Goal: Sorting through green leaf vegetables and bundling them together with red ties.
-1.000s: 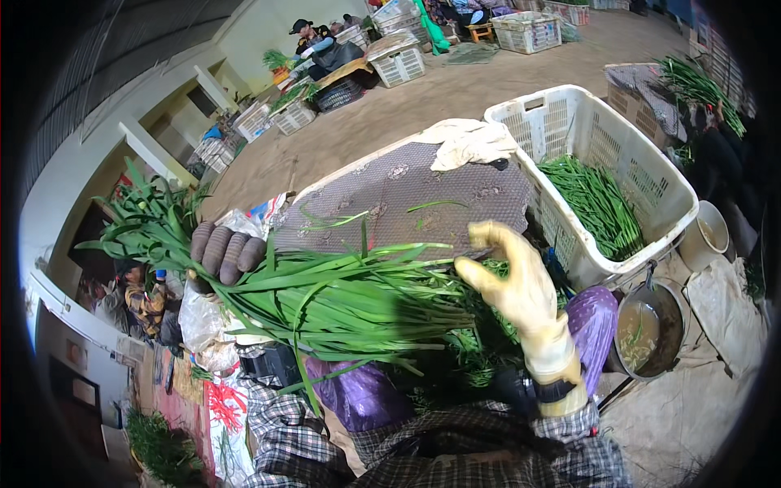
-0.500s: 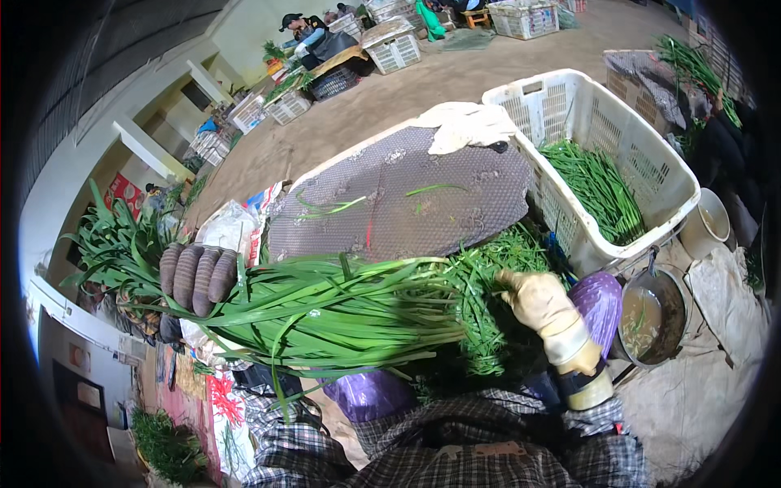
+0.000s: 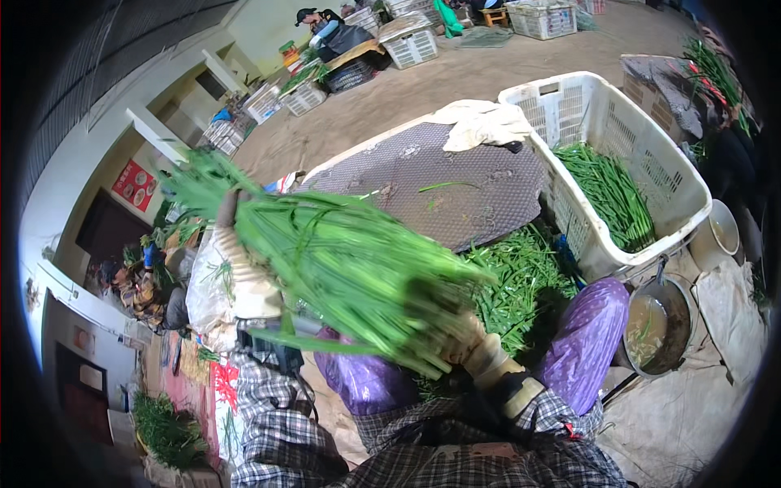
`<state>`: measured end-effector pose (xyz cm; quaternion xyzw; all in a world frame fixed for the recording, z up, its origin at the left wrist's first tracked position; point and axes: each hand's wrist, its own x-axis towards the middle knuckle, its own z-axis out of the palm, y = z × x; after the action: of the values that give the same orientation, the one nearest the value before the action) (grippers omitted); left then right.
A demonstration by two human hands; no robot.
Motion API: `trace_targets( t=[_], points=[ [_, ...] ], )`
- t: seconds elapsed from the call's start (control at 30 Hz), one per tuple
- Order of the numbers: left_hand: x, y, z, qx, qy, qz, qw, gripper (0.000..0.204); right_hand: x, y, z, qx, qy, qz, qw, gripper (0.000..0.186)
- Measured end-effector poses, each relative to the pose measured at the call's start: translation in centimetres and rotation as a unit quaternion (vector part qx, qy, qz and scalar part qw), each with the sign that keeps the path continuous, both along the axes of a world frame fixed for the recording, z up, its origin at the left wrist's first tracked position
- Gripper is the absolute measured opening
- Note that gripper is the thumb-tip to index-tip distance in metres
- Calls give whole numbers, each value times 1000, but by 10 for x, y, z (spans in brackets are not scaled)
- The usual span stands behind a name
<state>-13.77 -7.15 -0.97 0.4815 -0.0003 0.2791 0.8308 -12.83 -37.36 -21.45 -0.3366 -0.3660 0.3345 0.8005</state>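
Note:
A large bunch of garlic chives, long and flat-leaved, is lifted across my lap and slants down to the right. My left hand, in a pale glove with dark fingers, grips it near the leafy end; most of the fingers are behind the leaves. At the stem end my right hand, also gloved, closes round the bunch, blurred by motion. Loose cut leaves are heaped between my purple-covered knees. Beyond the bunch lies a grey, textured mat with a few leaf scraps on it.
A white plastic crate holding green stalks stands at the right. Near it are a pan of murky water and a pale bucket. A white cloth lies on the mat's far edge. People work among crates farther back.
The bunch has risen off the heap and tilted, its stem end lower and nearer me. My right hand has moved left onto the stems; my left hand has turned with the bunch.

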Motion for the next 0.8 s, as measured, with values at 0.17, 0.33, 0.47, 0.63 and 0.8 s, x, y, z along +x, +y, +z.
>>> trace_targets(
  t=[0.17, 0.33, 0.47, 0.63, 0.8],
  points=[
    [26, 0, -19, -60, -33, 44, 997, 16, 6, 25, -7, 307, 353, 236, 852, 55],
    [45, 69, -6, -34, 15, 67, 997, 26, 15, 8, 3, 21, 500, 3, 866, 29],
    [78, 64, -8, -10, 67, 71, 995, 24, 21, -31, -22, -114, 252, -99, 956, 21],
    [122, 68, -9, -96, -6, 81, 992, 19, 3, -17, 42, -149, 211, 141, 956, 48],
    [160, 61, 19, 4, 224, 144, 964, 39, 22, 20, 24, -291, 53, -97, 950, 49]
  ],
)
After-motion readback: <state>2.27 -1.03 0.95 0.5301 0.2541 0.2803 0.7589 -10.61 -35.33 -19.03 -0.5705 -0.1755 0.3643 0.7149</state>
